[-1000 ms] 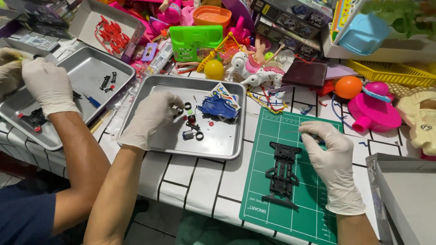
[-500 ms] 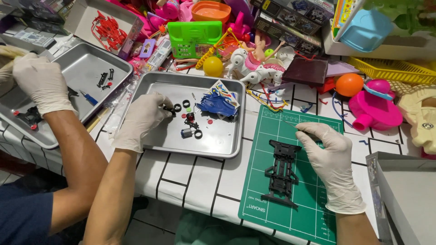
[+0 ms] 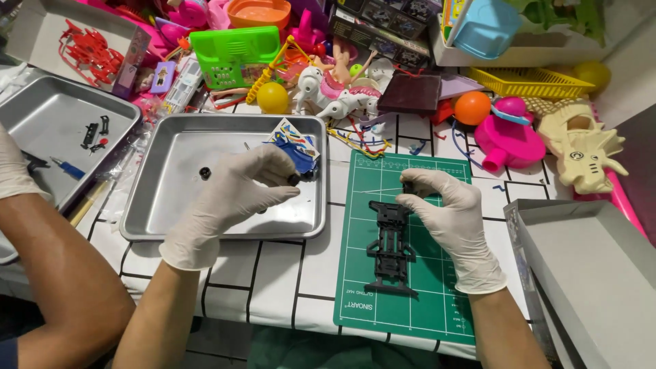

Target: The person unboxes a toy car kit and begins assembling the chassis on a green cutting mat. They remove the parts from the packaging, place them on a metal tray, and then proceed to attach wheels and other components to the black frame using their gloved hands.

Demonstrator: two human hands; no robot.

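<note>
My left hand [image 3: 236, 195], in a white glove, hovers over the right part of a steel tray [image 3: 174, 205] and pinches a small black wheel [image 3: 294, 180] between thumb and fingertips. Just behind it a blue toy car body [image 3: 304, 152] lies in the tray, and one loose black wheel [image 3: 204, 172] rests further left. My right hand [image 3: 451, 219], also gloved, grips the far end of a black toy car chassis [image 3: 391, 249] that lies lengthwise on a green cutting mat [image 3: 427, 301].
At the left, another person's arm [image 3: 55, 266] and gloved hand [image 3: 12, 171] reach toward a second tray [image 3: 48, 113] with small parts. Toys are piled along the back: a yellow ball [image 3: 273, 98], an orange ball [image 3: 471, 107], a pink toy [image 3: 509, 137]. An open grey box [image 3: 588, 273] stands at right.
My left hand moved right across the tray and picked up a small black wheel. The other person's hand drew back to the left. My right hand stayed on the chassis.
</note>
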